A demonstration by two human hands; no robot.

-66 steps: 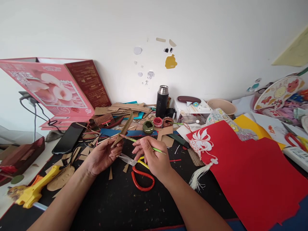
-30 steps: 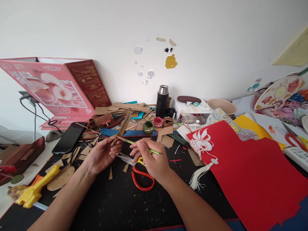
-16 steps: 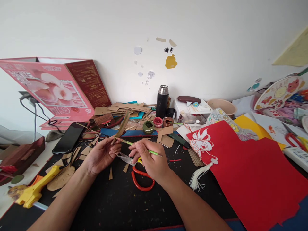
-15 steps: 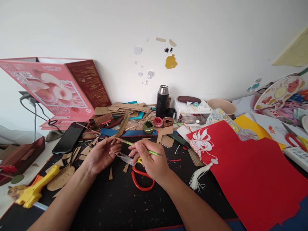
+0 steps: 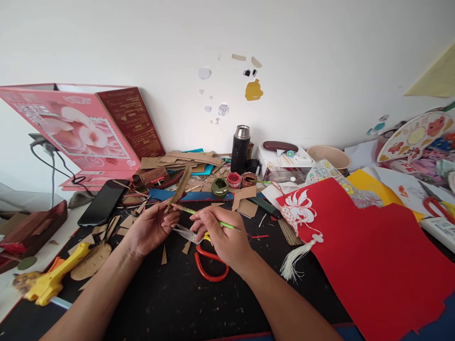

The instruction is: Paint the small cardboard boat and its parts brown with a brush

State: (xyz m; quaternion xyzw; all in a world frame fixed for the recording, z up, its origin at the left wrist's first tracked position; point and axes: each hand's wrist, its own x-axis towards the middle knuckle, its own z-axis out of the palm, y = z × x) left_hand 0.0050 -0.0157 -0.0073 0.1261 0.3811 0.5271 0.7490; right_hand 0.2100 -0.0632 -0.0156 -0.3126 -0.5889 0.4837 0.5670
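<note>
My left hand (image 5: 151, 229) is closed on the lower end of a narrow cardboard strip (image 5: 183, 184), which slants upward and looks partly painted olive green. In my right hand (image 5: 223, 234) a thin green-handled paintbrush (image 5: 194, 214) is pinched between thumb and fingers. Its tip meets the strip close to my left fingertips. Under my right hand lie scissors with red handles (image 5: 213, 278), their blades pointing left. An open jar of dark green paint (image 5: 220, 187) stands beyond my hands, beside a red paint jar (image 5: 233, 180) and a brown one (image 5: 249, 179).
A black flask (image 5: 241, 150) stands behind the jars. Cardboard scraps (image 5: 177, 161) are heaped at the back. To the left are a phone (image 5: 103, 202), a yellow glue gun (image 5: 53, 279) and a pink box (image 5: 85, 132). Red paper (image 5: 377, 255) with a white tassel (image 5: 293, 260) covers the right.
Both hands keep nearly the same pose, with the brush tip still at the strip. The whole view has shifted very slightly.
</note>
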